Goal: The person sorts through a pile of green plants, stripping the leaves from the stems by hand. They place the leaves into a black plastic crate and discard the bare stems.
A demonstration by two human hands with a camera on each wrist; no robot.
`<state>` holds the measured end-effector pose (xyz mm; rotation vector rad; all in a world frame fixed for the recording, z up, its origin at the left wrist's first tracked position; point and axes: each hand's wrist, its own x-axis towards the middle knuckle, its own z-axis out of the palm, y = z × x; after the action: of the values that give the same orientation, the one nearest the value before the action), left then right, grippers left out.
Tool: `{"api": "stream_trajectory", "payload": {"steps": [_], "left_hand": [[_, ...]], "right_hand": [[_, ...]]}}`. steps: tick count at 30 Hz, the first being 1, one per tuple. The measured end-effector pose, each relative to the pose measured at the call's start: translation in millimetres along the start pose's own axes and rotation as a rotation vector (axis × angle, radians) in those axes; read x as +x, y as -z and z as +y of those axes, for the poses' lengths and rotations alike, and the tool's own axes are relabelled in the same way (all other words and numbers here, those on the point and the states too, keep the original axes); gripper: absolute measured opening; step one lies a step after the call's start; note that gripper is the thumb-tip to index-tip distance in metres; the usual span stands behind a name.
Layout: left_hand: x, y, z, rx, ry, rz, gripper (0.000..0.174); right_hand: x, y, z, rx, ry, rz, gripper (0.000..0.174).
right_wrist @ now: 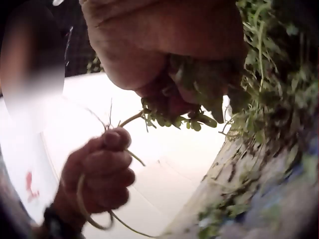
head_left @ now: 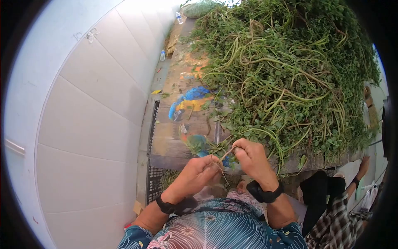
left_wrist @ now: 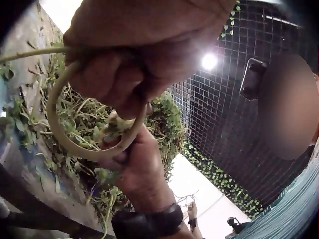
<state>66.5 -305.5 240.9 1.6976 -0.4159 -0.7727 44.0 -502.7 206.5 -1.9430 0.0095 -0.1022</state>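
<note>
In the head view my left hand (head_left: 198,173) and right hand (head_left: 252,159) meet just over the table's near edge, with a plant stem (head_left: 226,155) stretched between them. The left fingers pinch the stem near its thin, root-like end. A pale stem (left_wrist: 56,119) bends in a loop below the left hand in the left wrist view. Curled round the leafy part is the right hand, and small green leaves (right_wrist: 195,123) stick out beneath it in the right wrist view. A large heap of leafy greens (head_left: 282,83) lies just beyond both hands.
The wooden table (head_left: 166,143) has painted parrots and scattered leaf bits. A white panelled wall (head_left: 91,137) runs along the left, with a black plastic crate (head_left: 155,182) by the table. Another person in a checked shirt (head_left: 338,222) is at the right. Two bottles stand far left.
</note>
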Motion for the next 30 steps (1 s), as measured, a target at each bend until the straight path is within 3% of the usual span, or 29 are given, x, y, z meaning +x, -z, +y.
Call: {"api": "stream_trajectory", "payload": {"steps": [2,5,8,9,12,16,17,20,27,30], "left_hand": [[1,1,-7,0.027,-0.005,0.006,0.015],[3,-1,-9,0.019,-0.009,0.001,0.015],[-1,4,-5,-0.028,0.006,0.017,0.016],[-2,7,-4,-0.041,0.010,0.026,0.017],[-1,13,-9,-0.047,0.031,0.053,0.017],[3,9,-12,-0.024,0.010,0.035,0.018],[3,6,-9,-0.017,0.017,0.038,0.018],[2,2,-6,-0.002,0.017,0.034,0.018],[-4,3,-13,0.038,0.073,0.006,0.018],[-11,9,-30,-0.132,0.087,0.067,0.019]], "right_hand": [[0,-1,5,-0.246,0.221,0.042,0.015],[-2,-2,10,-0.095,0.074,0.028,0.014],[4,32,10,1.110,-0.471,0.052,0.012],[5,35,17,1.201,-0.388,0.166,0.013],[0,44,12,1.052,-0.374,0.220,0.014],[-6,26,-20,0.490,-0.519,-0.060,0.023],[-9,21,-24,0.511,-0.548,-0.121,0.026],[-12,4,-19,0.512,-0.325,-0.187,0.024],[-16,-4,3,0.130,-0.244,-0.102,0.010],[-12,16,-1,0.636,-0.529,0.051,0.011]]}}
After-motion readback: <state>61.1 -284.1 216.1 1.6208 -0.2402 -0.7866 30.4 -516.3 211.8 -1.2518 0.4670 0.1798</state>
